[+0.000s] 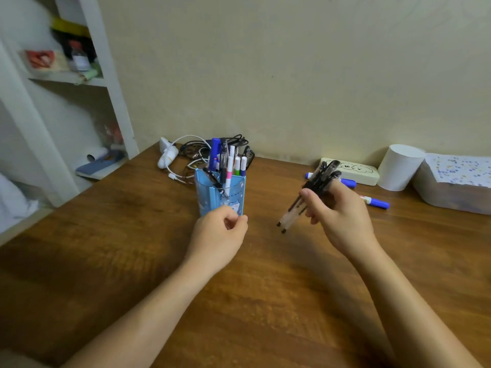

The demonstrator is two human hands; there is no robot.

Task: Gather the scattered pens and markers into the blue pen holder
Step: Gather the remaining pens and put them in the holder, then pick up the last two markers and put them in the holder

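The blue pen holder [212, 193] stands upright on the wooden desk [132, 235], with several pens and markers sticking out of it. My left hand [220, 232] is just in front of its base, fingers curled with nothing in them. My right hand [337, 216] is to the holder's right and grips a bundle of black pens [310, 189], tips pointing down-left above the desk. Two blue markers lie behind that hand: one marker [377, 202] to its right, another marker [348, 182] partly hidden by the fingers and pens.
A tangle of cables and a white charger [170, 155] lies behind the holder. A cream pencil case [356, 171], a toilet paper roll [398, 167] and a covered box [457, 181] line the back right. White shelves [79, 81] stand at left.
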